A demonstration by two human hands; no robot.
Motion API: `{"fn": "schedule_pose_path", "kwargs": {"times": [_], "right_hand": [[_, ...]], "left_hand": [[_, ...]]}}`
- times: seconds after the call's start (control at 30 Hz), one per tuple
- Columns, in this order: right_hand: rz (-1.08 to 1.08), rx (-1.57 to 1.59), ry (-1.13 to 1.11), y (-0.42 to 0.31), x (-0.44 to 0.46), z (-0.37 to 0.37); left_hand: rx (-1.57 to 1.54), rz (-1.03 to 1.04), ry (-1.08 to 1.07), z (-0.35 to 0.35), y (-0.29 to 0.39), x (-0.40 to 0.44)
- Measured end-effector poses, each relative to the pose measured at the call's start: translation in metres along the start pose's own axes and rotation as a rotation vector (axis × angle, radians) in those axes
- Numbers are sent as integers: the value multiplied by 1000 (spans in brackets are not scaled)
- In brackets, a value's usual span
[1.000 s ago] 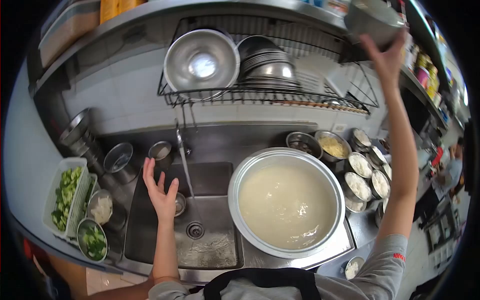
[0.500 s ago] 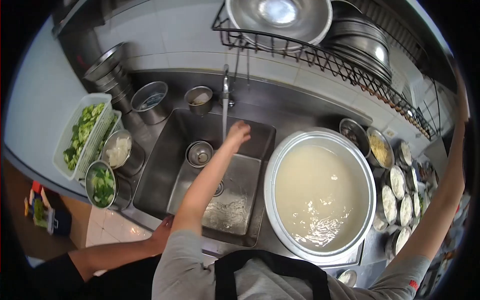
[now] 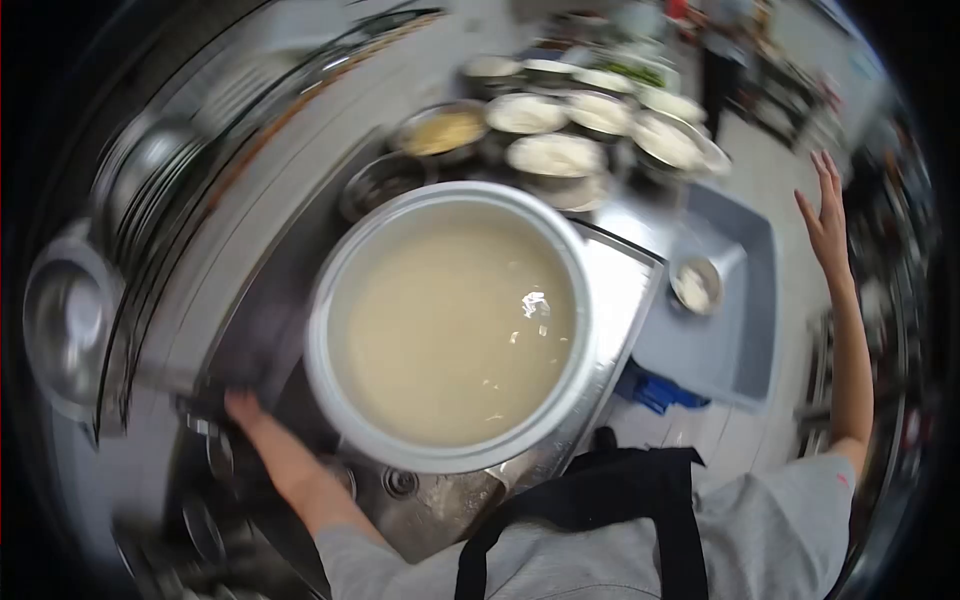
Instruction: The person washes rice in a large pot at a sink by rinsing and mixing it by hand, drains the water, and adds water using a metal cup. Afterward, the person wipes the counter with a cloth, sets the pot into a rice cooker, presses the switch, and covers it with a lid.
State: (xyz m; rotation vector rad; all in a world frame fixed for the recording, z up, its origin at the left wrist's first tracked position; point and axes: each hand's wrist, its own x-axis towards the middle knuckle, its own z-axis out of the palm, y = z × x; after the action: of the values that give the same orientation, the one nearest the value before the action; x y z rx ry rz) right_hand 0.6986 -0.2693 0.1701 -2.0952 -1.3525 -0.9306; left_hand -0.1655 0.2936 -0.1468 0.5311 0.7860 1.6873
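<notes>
My left hand [image 3: 243, 408] reaches out at lower left, close to the dark, blurred tap [image 3: 200, 412] at the sink's back edge. Motion smears its fingers, so I cannot tell whether it touches the tap. My right hand [image 3: 827, 225] is raised at far right, fingers stretched and spread, holding nothing. A large metal pot [image 3: 325, 385] filled with cloudy, cream-coloured liquid [image 3: 440, 330] stands between my arms. Below it shows part of the steel sink [image 3: 440, 515] with its drain [image 3: 400, 483].
Several bowls of white food [image 3: 555, 155] and a bowl of yellow shreds [image 3: 440, 132] stand behind the pot. A grey tub [image 3: 755, 330] at right contains a small bowl [image 3: 697, 287]. A wire rack [image 3: 190, 240] holds metal bowls at left. Another person [image 3: 722, 60] stands far back.
My view has swung right, bringing the pot to the middle and the grey tub into sight. My left hand has moved from over the sink beside the running water towards the tap.
</notes>
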Motion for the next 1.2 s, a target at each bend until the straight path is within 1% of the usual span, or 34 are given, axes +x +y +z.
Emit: {"fn": "schedule_pose_path", "kwargs": {"times": [0.03, 0.1, 0.13, 0.17, 0.2, 0.23, 0.27, 0.3, 0.33, 0.37, 0.4, 0.43, 0.47, 0.5, 0.53, 0.57, 0.6, 0.63, 0.7, 0.73, 0.77, 0.8, 0.83, 0.87, 0.93, 0.97, 1.0, 1.03, 1.1, 1.13, 1.17, 1.2], "right_hand": [[109, -104, 30, 42, -34, -13], [278, -244, 86, 118, -105, -41], [352, -333, 70, 150, -146, -58], [418, -416, 56, 185, -188, -74], [545, -455, 17, 215, -233, -88], [591, -451, -11, 219, -266, -106], [598, -521, -44, 248, -314, -120], [609, -511, -60, 261, -354, -138], [779, -496, -76, 258, -382, -154], [759, -531, -88, 273, -422, -171], [790, -486, -83, 282, -454, -187], [848, -477, -143, 301, -490, -202], [921, -417, -100, 298, -507, -212], [966, -370, -188, 319, -545, -217], [1122, -289, -99, 309, -553, -215], [1265, -417, -346, 326, -595, -206], [1148, -418, -448, 355, -669, -182], [1222, -272, -562, 340, -668, -173], [1216, -85, -426, 313, -686, -126], [1344, 124, -591, 305, -671, -109], [1175, 111, -658, 302, -669, -85], [1262, 272, -655, 300, -652, -64], [1221, 425, -598, 299, -625, -50], [1176, 578, -540, 305, -596, -44], [943, 613, -607, 348, -547, -33], [858, 593, -620, 378, -521, -35], [775, 570, -633, 410, -500, -36], [817, 550, -555, 445, -490, -34], [909, 503, -435, 522, -486, -39], [958, 478, -394, 561, -490, -42], [972, 371, -369, 591, -497, -50], [983, 262, -343, 618, -513, -64]], "left_hand": [[8, -41, 140, 44, 10, -41], [121, -72, 129, 89, 11, -85], [185, -71, 87, 108, 10, -102], [241, -62, 50, 140, 10, -142], [290, -44, -21, 162, 11, -173], [337, -20, -86, 181, 15, -202], [428, 28, -95, 198, 20, -226], [513, 79, -104, 217, 23, -252], [560, 242, -82, 242, 20, -289], [605, 404, -52, 273, 15, -333], [625, 581, -31, 308, 8, -379], [615, 573, -30, 335, -5, -416], [665, 733, -122, 357, -18, -452], [716, 891, -213, 377, -36, -490], [698, 889, -285, 399, -57, -528], [683, 884, -356, 420, -76, -567], [743, 878, -403, 443, -96, -609], [802, 875, -452, 467, -113, -645], [707, 693, -546, 499, -152, -688], [629, 652, -616, 514, -169, -705], [552, 611, -681, 530, -183, -719], [512, 576, -723, 546, -194, -736], [469, 544, -764, 562, -206, -754], [474, 554, -745, 576, -216, -769], [447, 544, -834, 602, -239, -795], [450, 552, -819, 614, -252, -807], [435, 515, -864, 625, -268, -818], [419, 472, -910, 635, -285, -827], [434, 432, -914, 659, -329, -843], [430, 345, -915, 671, -356, -850], [425, 255, -917, 682, -387, -855], [447, 147, -910, 692, -433, -857]]}}
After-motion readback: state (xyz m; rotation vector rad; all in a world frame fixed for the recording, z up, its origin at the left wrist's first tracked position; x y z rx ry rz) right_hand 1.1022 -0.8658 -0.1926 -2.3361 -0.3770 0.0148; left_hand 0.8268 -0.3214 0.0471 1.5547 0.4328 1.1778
